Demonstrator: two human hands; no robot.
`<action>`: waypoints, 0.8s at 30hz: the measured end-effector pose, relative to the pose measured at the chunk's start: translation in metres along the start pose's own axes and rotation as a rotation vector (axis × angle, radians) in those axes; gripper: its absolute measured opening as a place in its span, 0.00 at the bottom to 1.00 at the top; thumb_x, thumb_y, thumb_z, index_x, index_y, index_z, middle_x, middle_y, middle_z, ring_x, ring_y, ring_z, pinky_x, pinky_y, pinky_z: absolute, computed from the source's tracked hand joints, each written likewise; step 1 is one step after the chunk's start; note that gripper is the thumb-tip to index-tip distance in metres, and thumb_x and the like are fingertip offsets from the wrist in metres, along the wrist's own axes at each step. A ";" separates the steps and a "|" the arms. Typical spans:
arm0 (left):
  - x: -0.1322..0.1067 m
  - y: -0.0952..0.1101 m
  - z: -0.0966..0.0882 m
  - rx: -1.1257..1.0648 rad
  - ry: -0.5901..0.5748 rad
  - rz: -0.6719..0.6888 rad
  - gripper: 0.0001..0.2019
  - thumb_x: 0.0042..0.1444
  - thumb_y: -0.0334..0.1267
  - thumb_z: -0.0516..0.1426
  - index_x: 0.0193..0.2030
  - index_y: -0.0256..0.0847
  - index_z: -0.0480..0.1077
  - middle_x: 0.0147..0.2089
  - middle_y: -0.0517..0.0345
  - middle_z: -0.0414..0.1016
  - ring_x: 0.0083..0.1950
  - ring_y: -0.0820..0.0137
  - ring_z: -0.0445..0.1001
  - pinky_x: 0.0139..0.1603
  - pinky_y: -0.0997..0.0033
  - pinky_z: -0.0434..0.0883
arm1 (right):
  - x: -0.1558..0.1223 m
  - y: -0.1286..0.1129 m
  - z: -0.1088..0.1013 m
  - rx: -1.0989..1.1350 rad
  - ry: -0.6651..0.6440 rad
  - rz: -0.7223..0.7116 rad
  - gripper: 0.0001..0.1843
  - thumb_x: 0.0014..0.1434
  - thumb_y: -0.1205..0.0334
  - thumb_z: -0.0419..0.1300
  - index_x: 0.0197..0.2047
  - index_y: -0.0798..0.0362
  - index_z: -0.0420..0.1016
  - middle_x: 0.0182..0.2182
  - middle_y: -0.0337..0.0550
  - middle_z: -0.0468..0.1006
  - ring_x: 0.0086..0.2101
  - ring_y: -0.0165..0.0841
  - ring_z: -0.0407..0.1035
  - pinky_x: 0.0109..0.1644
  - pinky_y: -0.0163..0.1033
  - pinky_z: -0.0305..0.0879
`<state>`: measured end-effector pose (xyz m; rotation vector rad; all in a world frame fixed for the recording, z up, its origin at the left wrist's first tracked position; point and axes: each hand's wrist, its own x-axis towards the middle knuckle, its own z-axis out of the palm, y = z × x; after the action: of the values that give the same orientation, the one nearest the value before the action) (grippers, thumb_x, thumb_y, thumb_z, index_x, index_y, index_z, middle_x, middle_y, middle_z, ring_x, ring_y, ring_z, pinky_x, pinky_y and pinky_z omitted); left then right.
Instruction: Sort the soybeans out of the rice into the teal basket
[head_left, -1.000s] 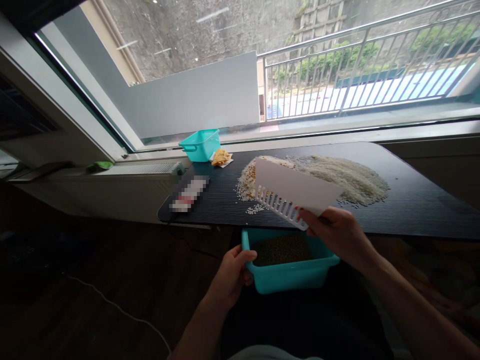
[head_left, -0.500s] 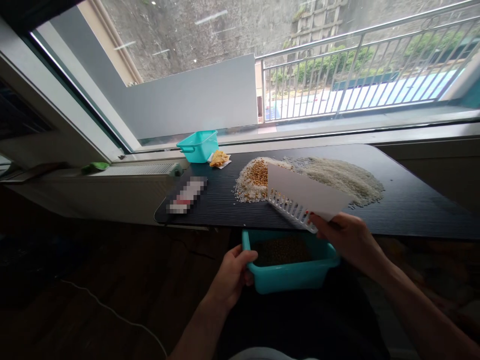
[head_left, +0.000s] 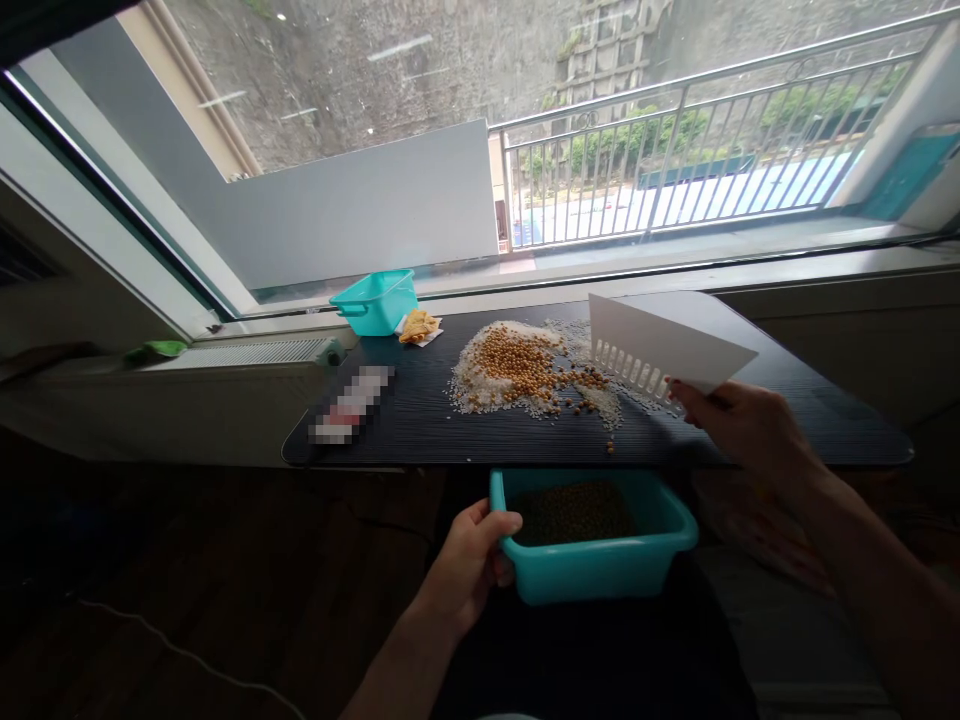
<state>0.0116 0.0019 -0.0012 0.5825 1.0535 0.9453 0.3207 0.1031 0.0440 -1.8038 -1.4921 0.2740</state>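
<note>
My right hand [head_left: 739, 425] grips a white slotted plastic scoop [head_left: 664, 352] and holds it over the right part of the black table [head_left: 420, 420]. Its slotted edge stands beside a mound of yellow beans [head_left: 517, 365] mixed with white rice [head_left: 480, 385]. My left hand [head_left: 469, 565] is closed on the left rim of a teal tub [head_left: 600, 565] held below the table's front edge. Dark beans lie in that tub.
A second teal tub [head_left: 375, 300] stands at the table's back left, next to a yellow crumpled piece [head_left: 418, 325]. A blurred flat item [head_left: 351, 403] lies at the left. Behind is a window sill, a radiator top [head_left: 247, 352] and a railing outside.
My right hand has carried the scoop from the table's front middle out to the right. The yellow beans now lie uncovered, some scattered rightward. The left hand and tub stay put.
</note>
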 end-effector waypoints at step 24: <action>0.003 -0.002 0.006 -0.006 -0.004 -0.022 0.15 0.41 0.40 0.67 0.27 0.41 0.64 0.16 0.72 0.59 0.17 0.81 0.56 0.18 0.79 0.51 | -0.005 -0.012 0.013 0.131 -0.155 0.030 0.23 0.49 0.38 0.61 0.22 0.50 0.78 0.16 0.39 0.76 0.21 0.33 0.69 0.25 0.37 0.60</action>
<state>0.0180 0.0034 -0.0014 0.5665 1.0509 0.9279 0.3024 0.1047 0.0417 -1.7338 -1.5166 0.5246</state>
